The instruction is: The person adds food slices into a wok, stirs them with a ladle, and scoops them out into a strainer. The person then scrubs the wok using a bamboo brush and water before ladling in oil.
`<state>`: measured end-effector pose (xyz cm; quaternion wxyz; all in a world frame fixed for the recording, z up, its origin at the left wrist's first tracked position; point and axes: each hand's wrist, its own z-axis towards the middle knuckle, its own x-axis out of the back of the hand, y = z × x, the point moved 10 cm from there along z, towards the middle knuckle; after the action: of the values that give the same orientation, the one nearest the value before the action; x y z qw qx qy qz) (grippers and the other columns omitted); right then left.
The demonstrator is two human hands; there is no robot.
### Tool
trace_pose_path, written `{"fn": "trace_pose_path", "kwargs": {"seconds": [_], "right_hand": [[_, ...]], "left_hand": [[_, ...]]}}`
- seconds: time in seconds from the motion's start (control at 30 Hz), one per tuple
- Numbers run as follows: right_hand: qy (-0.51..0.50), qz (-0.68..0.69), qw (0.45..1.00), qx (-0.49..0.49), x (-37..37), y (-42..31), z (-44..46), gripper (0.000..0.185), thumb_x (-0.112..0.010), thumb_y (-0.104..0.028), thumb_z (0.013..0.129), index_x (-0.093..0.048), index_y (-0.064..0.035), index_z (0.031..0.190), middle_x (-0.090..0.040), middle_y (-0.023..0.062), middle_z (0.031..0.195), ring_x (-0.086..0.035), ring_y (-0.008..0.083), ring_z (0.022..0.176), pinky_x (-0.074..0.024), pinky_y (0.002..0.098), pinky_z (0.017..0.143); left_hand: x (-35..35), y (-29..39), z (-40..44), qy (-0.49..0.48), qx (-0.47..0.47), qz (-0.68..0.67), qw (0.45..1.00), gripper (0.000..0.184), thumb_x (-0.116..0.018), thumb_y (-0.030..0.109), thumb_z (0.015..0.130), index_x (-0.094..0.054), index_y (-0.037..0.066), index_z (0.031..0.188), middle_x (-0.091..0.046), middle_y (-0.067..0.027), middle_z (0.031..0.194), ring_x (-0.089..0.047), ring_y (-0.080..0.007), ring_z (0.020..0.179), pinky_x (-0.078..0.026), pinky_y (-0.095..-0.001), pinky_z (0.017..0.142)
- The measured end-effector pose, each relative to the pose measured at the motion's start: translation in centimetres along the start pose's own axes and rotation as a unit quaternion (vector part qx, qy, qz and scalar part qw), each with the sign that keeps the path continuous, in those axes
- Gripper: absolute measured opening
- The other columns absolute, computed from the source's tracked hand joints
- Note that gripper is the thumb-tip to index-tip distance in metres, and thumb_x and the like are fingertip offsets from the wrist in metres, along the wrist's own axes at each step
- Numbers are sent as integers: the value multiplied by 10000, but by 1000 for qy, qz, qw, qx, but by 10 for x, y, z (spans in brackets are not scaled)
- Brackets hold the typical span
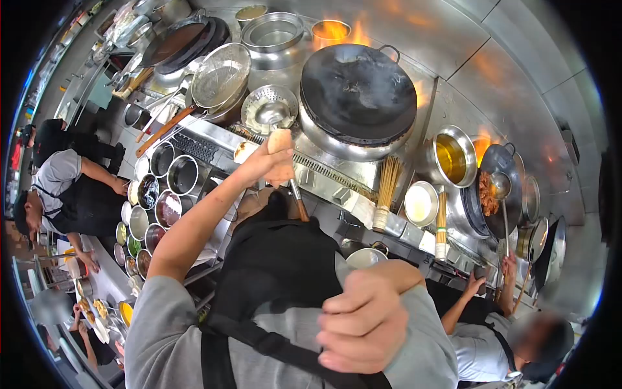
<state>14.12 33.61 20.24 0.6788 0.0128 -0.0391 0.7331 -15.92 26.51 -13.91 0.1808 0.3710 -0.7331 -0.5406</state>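
My left hand (277,163) is closed round the handle of a ladle (272,114). The metal bowl of this ladle rests over a perforated strainer (251,107), and its wooden handle end points down towards my apron. To the right of the ladle, a black wok (359,97) sits smoking on the burner, with flames behind it. My right hand (364,322) is held in front of my chest, slightly blurred. Its fingers are curled in, and nothing shows sticking out of them; the palm is hidden.
Bamboo brushes (389,185) stand along the stove front. A pot of yellow oil (451,160) is at the right, where a co-worker (483,343) handles a ladle in another wok (502,194). Several seasoning pots (170,207) and a wire skimmer (221,74) are at the left.
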Motion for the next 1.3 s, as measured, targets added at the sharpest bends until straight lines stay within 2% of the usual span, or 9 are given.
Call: {"fn": "trace_pose_path", "kwargs": {"seconds": [0.23,0.4,0.47,0.6,0.67,0.73,0.93,1.17,1.3], "right_hand": [[-46,138,986,-83,-29,23,11,50,-627,10,823,-677,15,831,-639,116,796,-611,233,638,-409,290,496],[-85,187,969,-137,-50,53,13,87,-637,-56,870,-679,-26,800,-667,129,806,-637,236,666,-444,289,500],[-33,131,933,-334,-38,105,-40,113,-625,-99,892,-680,-37,815,-683,107,864,-654,219,750,-494,304,614],[161,-92,663,-726,24,191,-313,198,-593,-157,931,-611,6,1042,-666,116,949,-667,247,879,-526,350,738],[-69,-391,514,-760,31,176,-453,407,-696,-270,856,-566,22,1108,-661,190,989,-662,361,954,-525,429,805],[-88,-334,408,-845,-3,162,-547,737,-799,-405,736,-502,16,1263,-647,232,1140,-634,399,1075,-507,441,917],[81,-371,559,-737,-26,180,-465,271,-673,-251,771,-545,-12,776,-560,172,678,-569,326,620,-434,443,587],[415,56,552,-721,-50,113,-349,202,-614,-105,919,-560,-48,1106,-605,17,753,-560,108,515,-389,237,444],[446,-204,523,-697,43,45,-283,234,-578,-43,903,-553,-79,1133,-509,-15,607,-427,96,360,-316,231,329]], "left_hand": [[16,-22,-41,16,22,-33,999,545,-654,33,818,-466,43,1330,-627,-63,1071,-640,-177,956,-546,-331,798],[12,-55,-54,18,76,-59,995,533,-736,73,784,-524,40,1273,-637,-44,1033,-641,-171,892,-543,-319,771],[8,-64,-55,-20,86,-69,994,523,-747,80,783,-537,34,1260,-646,-44,1035,-646,-170,900,-543,-317,781],[27,-96,-50,-67,92,-43,993,469,-741,102,794,-576,4,1222,-670,-65,1037,-656,-159,898,-537,-307,774],[34,-106,-70,-85,160,-73,981,431,-720,125,808,-584,-7,1195,-674,-82,1008,-665,-183,877,-543,-320,747],[47,-124,-85,-133,212,-76,965,409,-702,146,819,-586,-16,1177,-678,-104,995,-675,-210,860,-551,-332,728],[63,-156,-131,-268,283,-76,918,435,-708,185,821,-589,-20,1186,-682,-113,1025,-676,-220,888,-544,-333,809],[41,-164,-146,-431,318,43,843,447,-760,193,788,-599,30,1171,-644,-37,1009,-618,-146,890,-509,-280,798],[36,-156,-127,-434,193,109,873,439,-740,138,762,-589,47,1164,-616,-31,1051,-574,-134,962,-480,-281,869]]}}
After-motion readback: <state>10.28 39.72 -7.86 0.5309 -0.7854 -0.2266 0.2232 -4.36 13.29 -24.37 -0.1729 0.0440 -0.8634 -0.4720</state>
